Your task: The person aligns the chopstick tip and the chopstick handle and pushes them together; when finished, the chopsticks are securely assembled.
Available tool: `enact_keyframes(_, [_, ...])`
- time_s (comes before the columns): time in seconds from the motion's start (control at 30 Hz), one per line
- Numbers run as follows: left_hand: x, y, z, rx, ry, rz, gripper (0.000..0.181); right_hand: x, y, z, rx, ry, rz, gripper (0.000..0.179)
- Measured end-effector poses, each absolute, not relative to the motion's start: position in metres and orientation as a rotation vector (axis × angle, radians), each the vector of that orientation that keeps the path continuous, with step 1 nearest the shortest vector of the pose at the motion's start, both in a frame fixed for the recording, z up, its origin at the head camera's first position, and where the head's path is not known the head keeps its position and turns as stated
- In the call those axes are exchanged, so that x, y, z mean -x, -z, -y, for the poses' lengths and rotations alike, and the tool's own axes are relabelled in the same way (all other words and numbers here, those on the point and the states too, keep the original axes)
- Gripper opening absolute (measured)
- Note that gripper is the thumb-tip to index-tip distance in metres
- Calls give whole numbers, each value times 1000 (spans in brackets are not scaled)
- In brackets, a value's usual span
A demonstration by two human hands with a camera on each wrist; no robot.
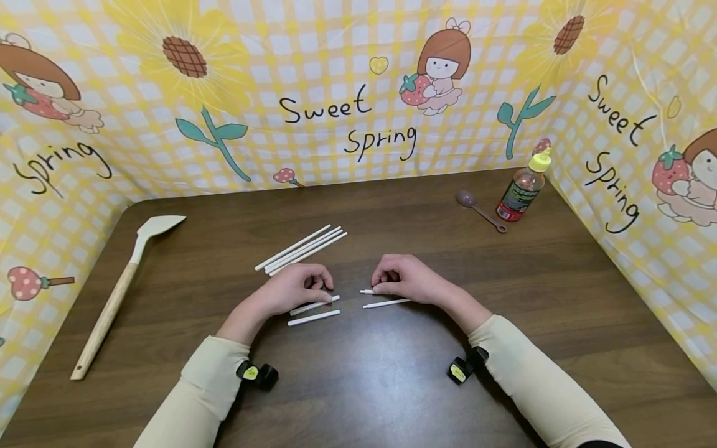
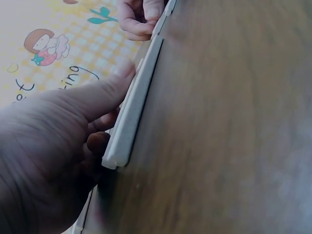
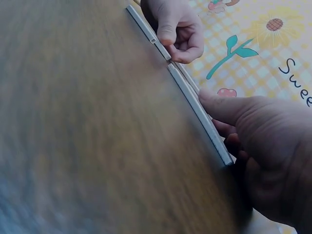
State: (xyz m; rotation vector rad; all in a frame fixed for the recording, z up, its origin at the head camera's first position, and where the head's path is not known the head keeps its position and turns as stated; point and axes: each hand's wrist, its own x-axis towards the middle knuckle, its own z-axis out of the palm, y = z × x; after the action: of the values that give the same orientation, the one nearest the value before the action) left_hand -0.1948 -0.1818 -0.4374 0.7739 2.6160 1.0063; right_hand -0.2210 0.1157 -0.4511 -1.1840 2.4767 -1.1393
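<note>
In the head view, my left hand (image 1: pixel 292 288) pinches a short white stick (image 1: pixel 302 308) between thumb and fingers, low over the table. Across a small gap, my right hand (image 1: pixel 413 279) pinches another white stick (image 1: pixel 366 291), whose narrower tip points left and whose rest is hidden by the hand. Nearer to me lie two more sticks, a plain one (image 1: pixel 313 318) by the left hand and one with a narrow tip (image 1: pixel 385 303) by the right. Behind the left hand, several longer white sticks (image 1: pixel 305 249) lie side by side, their near ends partly covered.
A spatula (image 1: pixel 134 264) with a white head and wooden handle lies at the left. Toward the back right are a brownish spoon (image 1: pixel 480 210) and a bottle (image 1: pixel 521 194) with a yellow cap. Patterned cloth (image 1: pixel 330 56) walls the brown table (image 1: pixel 358 386) at the back and sides.
</note>
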Motion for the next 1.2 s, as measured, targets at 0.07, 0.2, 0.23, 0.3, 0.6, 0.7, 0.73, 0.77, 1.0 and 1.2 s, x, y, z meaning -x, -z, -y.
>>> enact_keyframes(0.07, [195,437,182,-764,-1020,-2623,18,221,451,-116,1180,1150,-2483,8])
enact_keyframes(0.2, [194,436,184,-754,-1029,-2591,21,221,450,-116,1183,1152,-2473,13])
enact_keyframes(0.23, [194,435,185,-765,-1027,-2580,22,221,450,-116,1187,1147,-2470,15])
enact_keyframes(0.3, [193,434,186,-791,-1019,-2566,22,221,450,-116,1198,1133,-2466,17])
enact_keyframes(0.6, [194,436,183,-882,-1012,-2623,18,222,450,-115,1191,1091,-2496,11])
enact_keyframes(0.7, [195,439,183,-882,-1053,-2641,15,221,451,-115,1178,1112,-2511,10])
enact_keyframes(0.73, [195,440,182,-879,-1070,-2647,15,221,451,-114,1172,1126,-2516,9])
enact_keyframes(0.77, [195,440,182,-876,-1089,-2653,14,220,451,-114,1169,1144,-2518,9])
enact_keyframes(1.0, [195,442,177,-790,-1213,-2684,10,217,452,-110,1023,1299,-2500,7])
enact_keyframes(1.2, [193,441,173,-753,-1354,-2584,7,216,451,-109,913,1460,-2420,5])
